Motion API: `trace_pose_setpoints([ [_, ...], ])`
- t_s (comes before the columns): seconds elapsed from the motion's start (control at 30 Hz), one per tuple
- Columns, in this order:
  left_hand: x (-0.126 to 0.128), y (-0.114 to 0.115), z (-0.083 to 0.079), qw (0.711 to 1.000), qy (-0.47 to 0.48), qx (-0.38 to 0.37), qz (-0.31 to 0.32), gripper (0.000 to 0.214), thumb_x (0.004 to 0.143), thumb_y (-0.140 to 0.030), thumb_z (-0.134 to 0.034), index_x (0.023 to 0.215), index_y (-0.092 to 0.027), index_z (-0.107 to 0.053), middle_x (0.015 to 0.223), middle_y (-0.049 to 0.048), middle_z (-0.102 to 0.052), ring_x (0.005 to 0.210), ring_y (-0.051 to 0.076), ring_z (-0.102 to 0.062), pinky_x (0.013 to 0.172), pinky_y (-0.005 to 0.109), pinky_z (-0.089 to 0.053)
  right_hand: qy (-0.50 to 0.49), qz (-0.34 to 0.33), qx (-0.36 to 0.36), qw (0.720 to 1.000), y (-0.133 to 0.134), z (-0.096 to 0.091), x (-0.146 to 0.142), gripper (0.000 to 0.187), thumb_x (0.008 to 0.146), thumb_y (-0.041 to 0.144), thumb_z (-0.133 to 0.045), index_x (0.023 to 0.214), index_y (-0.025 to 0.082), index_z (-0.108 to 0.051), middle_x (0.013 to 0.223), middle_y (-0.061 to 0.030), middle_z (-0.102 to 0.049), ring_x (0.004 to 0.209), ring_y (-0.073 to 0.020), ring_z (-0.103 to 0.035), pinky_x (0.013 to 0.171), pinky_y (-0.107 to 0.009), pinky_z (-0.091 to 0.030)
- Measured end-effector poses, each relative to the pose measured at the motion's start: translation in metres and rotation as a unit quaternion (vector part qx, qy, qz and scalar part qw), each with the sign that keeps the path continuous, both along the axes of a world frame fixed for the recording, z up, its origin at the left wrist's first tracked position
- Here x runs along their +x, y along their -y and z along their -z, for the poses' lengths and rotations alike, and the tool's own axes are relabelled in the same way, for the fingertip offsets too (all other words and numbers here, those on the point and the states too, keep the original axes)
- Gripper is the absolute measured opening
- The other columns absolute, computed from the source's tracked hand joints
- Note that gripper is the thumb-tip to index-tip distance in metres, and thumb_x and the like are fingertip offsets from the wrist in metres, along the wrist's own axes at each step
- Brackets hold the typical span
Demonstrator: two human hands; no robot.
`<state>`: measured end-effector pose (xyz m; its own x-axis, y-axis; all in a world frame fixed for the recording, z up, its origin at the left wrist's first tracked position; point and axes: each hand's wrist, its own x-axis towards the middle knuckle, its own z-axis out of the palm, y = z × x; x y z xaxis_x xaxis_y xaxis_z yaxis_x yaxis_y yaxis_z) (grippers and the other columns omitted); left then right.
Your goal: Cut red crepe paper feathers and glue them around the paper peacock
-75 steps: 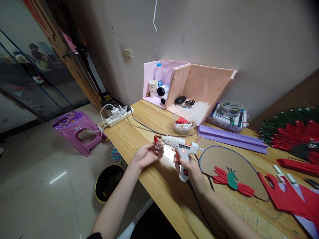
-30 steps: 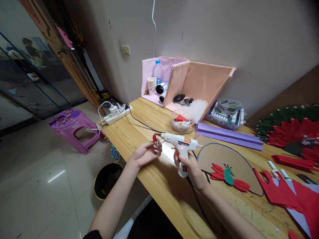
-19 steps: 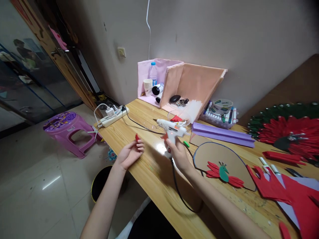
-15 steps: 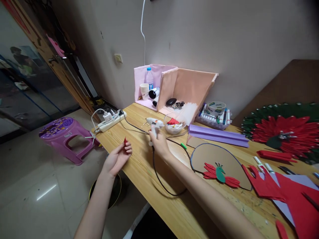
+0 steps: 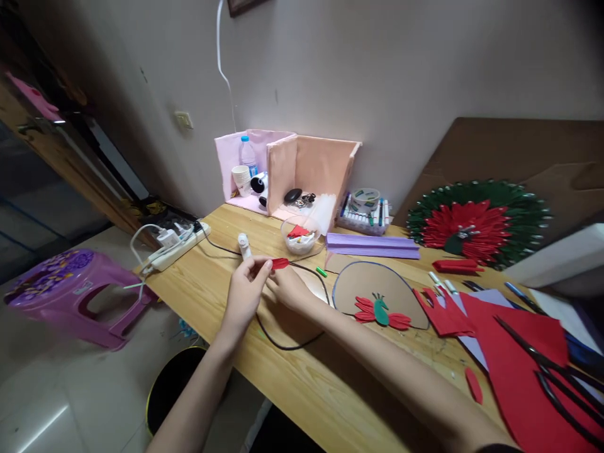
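Between the thumb and fingers of my left hand [image 5: 248,286] is a small red petal [image 5: 280,263], pinched by one end. My right hand [image 5: 287,288] is just behind and to the right, its fingers partly covered by the left. It grips a white hot glue gun [image 5: 244,244], whose upper end shows beyond my left hand; the handle is hidden. A black cord [image 5: 283,347] loops below both hands on the wooden table [image 5: 302,384]. To their right, a rounded cardboard piece [image 5: 358,280] bears a green bird shape [image 5: 380,311] with red petals on both sides.
A clear bowl of scraps [image 5: 301,236] stands behind the hands, near a pink cardboard stand [image 5: 283,157]. Black scissors [image 5: 542,362] lie on red sheets [image 5: 514,371] at right. A power strip [image 5: 184,245] sits at the left edge, beside a purple stool [image 5: 99,302].
My left hand has risen and moved right, bringing the red petal close to my right hand. The glue gun has turned and now shows end-on. The view has swung to the right.
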<state>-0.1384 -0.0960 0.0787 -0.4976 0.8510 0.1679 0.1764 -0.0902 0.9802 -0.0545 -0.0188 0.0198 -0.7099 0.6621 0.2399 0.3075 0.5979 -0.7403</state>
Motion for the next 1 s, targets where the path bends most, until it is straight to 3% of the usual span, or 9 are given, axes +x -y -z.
trace_pose_setpoints([
  [0.1, 0.026, -0.023, 0.004, 0.998, -0.014, -0.007, 0.058, 0.022, 0.076, -0.034, -0.062, 0.084, -0.015, -0.065, 0.081, 0.0042, -0.067, 0.078, 0.016, -0.060, 0.073, 0.026, -0.046, 0.046, 0.026, -0.009, 0.999, 0.010, -0.011, 0.084, 0.007, 0.084, 0.016, -0.050, 0.080, 0.018, -0.056, 0.082, -0.0041, -0.060, 0.076, -0.0168, -0.055, 0.069, -0.029, -0.042],
  [0.2, 0.056, -0.050, 0.013, 0.990, -0.021, -0.018, 0.136, 0.021, 0.076, -0.034, -0.062, 0.084, -0.014, -0.065, 0.082, 0.0050, -0.067, 0.079, 0.016, -0.061, 0.073, 0.026, -0.046, 0.042, 0.073, -0.029, 0.996, 0.019, -0.017, 0.169, 0.014, 0.089, 0.020, -0.044, 0.082, 0.020, -0.056, 0.080, -0.0029, -0.060, 0.072, -0.0158, -0.055, 0.066, -0.029, -0.042],
  [0.3, 0.083, -0.079, 0.029, 0.976, -0.023, -0.034, 0.215, 0.021, 0.074, -0.033, -0.065, 0.081, -0.013, -0.065, 0.081, 0.0053, -0.068, 0.075, 0.016, -0.062, 0.071, 0.027, -0.047, 0.027, 0.179, -0.024, 0.983, 0.022, -0.009, 0.233, 0.016, 0.092, 0.025, -0.043, 0.082, 0.020, -0.055, 0.079, -0.0033, -0.059, 0.072, -0.0169, -0.055, 0.066, -0.030, -0.042],
  [0.37, 0.097, -0.094, 0.041, 0.966, -0.017, -0.041, 0.254, 0.021, 0.071, -0.033, -0.067, 0.078, -0.013, -0.065, 0.078, 0.0048, -0.068, 0.073, 0.016, -0.062, 0.070, 0.027, -0.047, 0.013, 0.239, -0.012, 0.971, 0.021, 0.003, 0.259, 0.017, 0.092, 0.028, -0.043, 0.082, 0.020, -0.054, 0.079, -0.0035, -0.058, 0.070, -0.0171, -0.054, 0.063, -0.030, -0.042],
  [0.47, 0.111, -0.106, 0.059, 0.959, 0.006, -0.073, 0.273, 0.025, 0.068, -0.036, -0.068, 0.077, -0.013, -0.064, 0.072, 0.0038, -0.067, 0.066, 0.015, -0.062, 0.063, 0.026, -0.048, -0.001, 0.279, 0.033, 0.960, 0.016, 0.021, 0.276, 0.013, 0.091, 0.026, -0.044, 0.084, 0.020, -0.054, 0.083, -0.0052, -0.058, 0.075, -0.0187, -0.053, 0.065, -0.032, -0.043],
  [0.6, 0.121, -0.108, 0.074, 0.948, 0.040, -0.130, 0.287, 0.036, 0.067, -0.045, -0.068, 0.081, -0.013, -0.060, 0.068, 0.0038, -0.067, 0.058, 0.017, -0.064, 0.053, 0.027, -0.048, -0.008, 0.276, 0.079, 0.958, 0.011, 0.031, 0.278, 0.007, 0.088, 0.021, -0.049, 0.092, 0.020, -0.054, 0.093, -0.0077, -0.056, 0.090, -0.0218, -0.052, 0.077, -0.035, -0.045],
  [0.83, 0.125, -0.118, 0.074, 0.935, -0.009, -0.132, 0.329, 0.028, 0.072, -0.042, -0.064, 0.078, -0.015, -0.059, 0.065, 0.0042, -0.068, 0.057, 0.016, -0.063, 0.055, 0.025, -0.047, 0.003, 0.256, 0.045, 0.966, 0.007, 0.032, 0.279, 0.009, 0.087, 0.018, -0.049, 0.094, 0.021, -0.054, 0.094, -0.0069, -0.056, 0.089, -0.0215, -0.053, 0.075, -0.035, -0.046],
  [1.0, 0.125, -0.117, 0.080, 0.939, -0.075, -0.152, 0.301, 0.026, 0.074, -0.040, -0.060, 0.080, -0.015, -0.060, 0.060, 0.0006, -0.062, 0.053, 0.013, -0.056, 0.053, 0.024, -0.042, -0.002, 0.260, 0.024, 0.965, 0.006, 0.033, 0.281, 0.009, 0.087, 0.020, -0.051, 0.094, 0.022, -0.055, 0.095, -0.0067, -0.056, 0.091, -0.0213, -0.053, 0.077, -0.036, -0.047],
])
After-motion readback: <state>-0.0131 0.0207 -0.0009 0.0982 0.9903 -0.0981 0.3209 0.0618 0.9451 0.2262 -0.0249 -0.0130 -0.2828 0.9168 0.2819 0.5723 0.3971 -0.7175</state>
